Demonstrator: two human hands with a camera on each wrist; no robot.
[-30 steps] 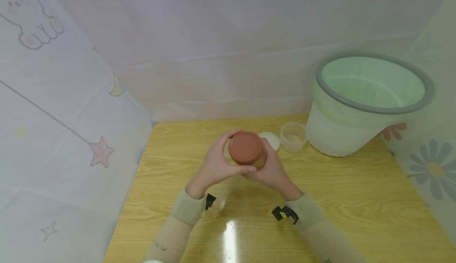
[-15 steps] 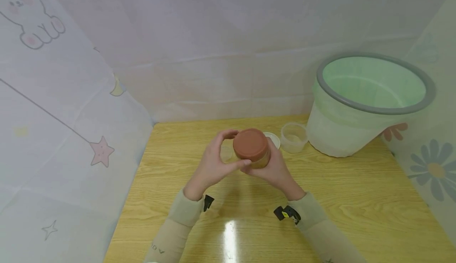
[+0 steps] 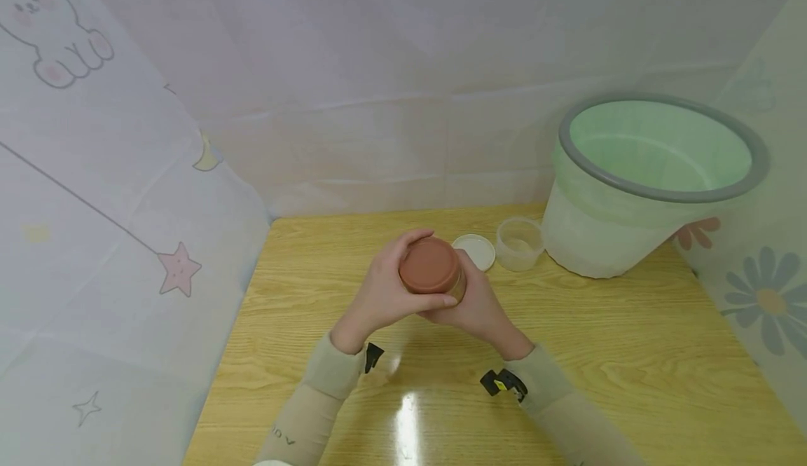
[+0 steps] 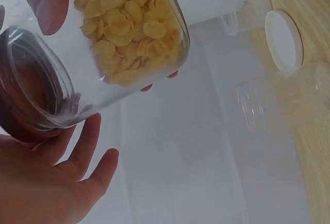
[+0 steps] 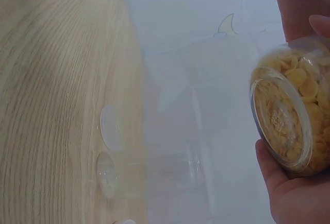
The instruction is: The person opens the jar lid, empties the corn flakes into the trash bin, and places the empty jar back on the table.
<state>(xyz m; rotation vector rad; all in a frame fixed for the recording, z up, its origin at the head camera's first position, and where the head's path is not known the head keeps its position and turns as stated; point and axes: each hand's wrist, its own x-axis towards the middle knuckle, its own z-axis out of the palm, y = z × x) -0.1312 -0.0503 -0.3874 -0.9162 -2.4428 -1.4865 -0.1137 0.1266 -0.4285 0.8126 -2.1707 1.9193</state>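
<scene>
A clear jar (image 4: 131,28) of yellow corn flakes, topped by a reddish-brown lid (image 3: 430,264), is held above the table, tilted. My left hand (image 3: 381,294) grips the lid side, its thumb along the near edge. On the opposite side my right hand (image 3: 473,305) holds the jar's body. The left wrist view shows the lid on the jar's mouth and flakes toward the base. From the right wrist, the round jar bottom (image 5: 281,118) is visible with fingers beneath it. Part of the right hand is hidden behind the jar in the head view.
Beyond the hands lie a white round lid (image 3: 474,251) and a translucent tub (image 3: 520,244). A clear jar (image 4: 283,98) stands near them, hidden in the head view. A large green-and-white bucket (image 3: 599,228) with a grey rim occupies the back right. Patterned cloth hangs behind the wooden table (image 3: 302,298).
Both hands shifted the jar slightly right, then back left. More of the white lid shows now. The clear jar, partly visible half a second ago in the head view, is covered again.
</scene>
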